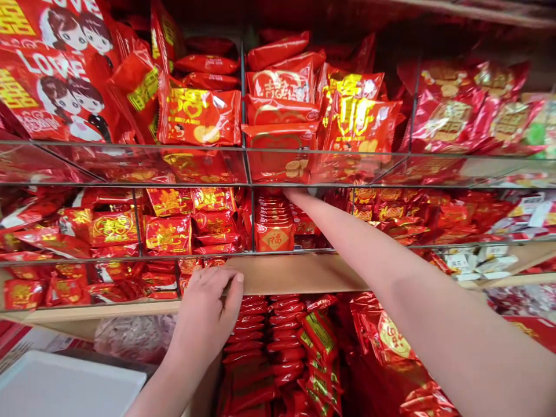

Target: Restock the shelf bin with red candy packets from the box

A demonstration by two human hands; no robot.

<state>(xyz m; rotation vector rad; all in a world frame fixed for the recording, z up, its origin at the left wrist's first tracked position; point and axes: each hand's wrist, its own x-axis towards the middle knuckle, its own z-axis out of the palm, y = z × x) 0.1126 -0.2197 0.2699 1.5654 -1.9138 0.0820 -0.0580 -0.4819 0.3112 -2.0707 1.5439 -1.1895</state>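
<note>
My left hand [211, 304] rests at the front of the wooden shelf [299, 273], beside small red packets behind a clear panel. Its thumb stands apart from the bent fingers, and nothing shows in its grasp. My right hand [297, 198] reaches deep into a middle-tier compartment, under the upper clear ledge. Its fingers are hidden there, so what they touch cannot be seen. Just left of it stands a row of red packets [274, 236] with a gold diamond on the front one. More red packets [306, 223] lie under the wrist.
Above, clear-fronted bins hold red biscuit packets [200, 116] and large red bags [65, 98] with cartoon couples. Clear dividers [252, 223] separate the compartments. Below are stacked red packets [284, 341], a white lid-like panel [65, 385] and a clear plastic bag [134, 336].
</note>
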